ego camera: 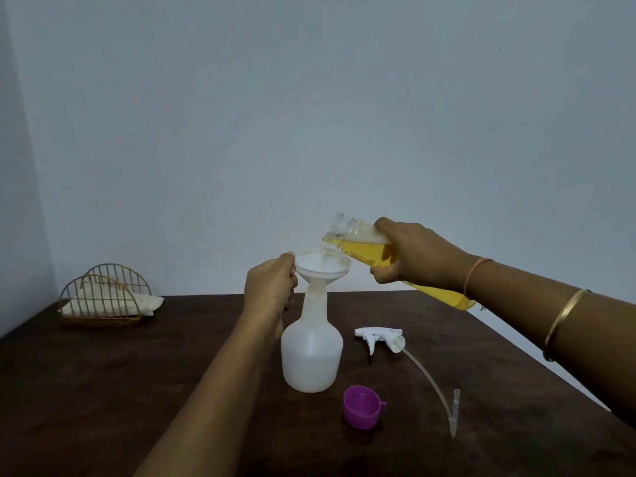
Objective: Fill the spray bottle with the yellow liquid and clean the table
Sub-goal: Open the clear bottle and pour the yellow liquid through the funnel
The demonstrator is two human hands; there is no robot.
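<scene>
The white spray bottle (311,352) stands upright near the middle of the dark table (137,390), its neck open and a white funnel (323,265) seated in it. The left hand (272,287) comes in from seven o'clock and pinches the funnel's rim at its nine o'clock side, fingers curled round the edge. From two o'clock the right hand (413,256) grips a clear bottle of yellow liquid (371,249), tipped so its open mouth hangs just over the funnel. A thin pale stream seems to fall into the funnel, though it is faint against the wall. The milky plastic hides how full the spray bottle is.

Filling is the step in hand, and I'd judge it early, as the clear bottle holds plenty. Next comes a steady pour, then lifting out the funnel and screwing on the trigger head (378,337), which lies on the table at three o'clock of the spray bottle, its dip tube (430,376) trailing toward five. A purple cap (361,406) sits at five o'clock, and a wire napkin holder (103,297) well apart at ten
</scene>
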